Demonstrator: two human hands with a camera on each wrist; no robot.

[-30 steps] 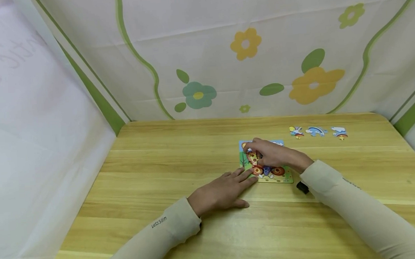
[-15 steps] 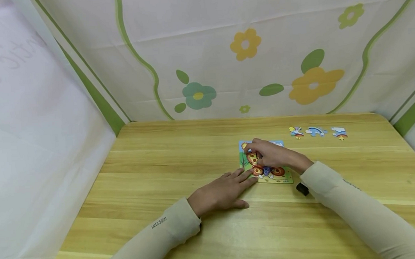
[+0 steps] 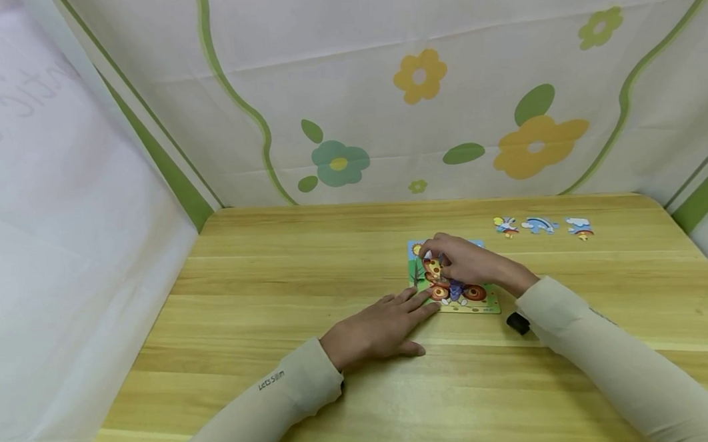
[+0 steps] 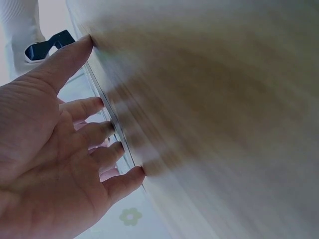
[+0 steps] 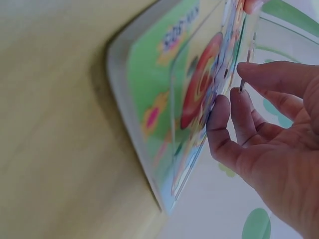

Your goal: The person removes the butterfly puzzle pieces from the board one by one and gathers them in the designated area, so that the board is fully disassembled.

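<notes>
A small picture puzzle board point(image 3: 483, 305) with a green rim lies on the wooden table point(image 3: 308, 270), right of centre. My right hand point(image 3: 435, 257) is curled over it, and its fingertips and thumb grip a red and orange butterfly piece point(image 3: 472, 293). In the right wrist view that butterfly piece point(image 5: 199, 94) sits a little proud of the board point(image 5: 144, 99), with my right hand point(image 5: 234, 94) on its face. My left hand point(image 3: 406, 308) lies flat on the table, fingers straight, their tips touching the board's near left corner. The left wrist view shows my left hand point(image 4: 107, 129) spread against the tabletop.
Three loose puzzle pieces lie in a row at the far right of the table: a small figure point(image 3: 506, 225), a rainbow point(image 3: 539, 224) and a cloud point(image 3: 579, 226). Flowered cloth walls enclose the table on three sides.
My right hand has shifted very slightly toward me over the board. The left hand has not moved.
</notes>
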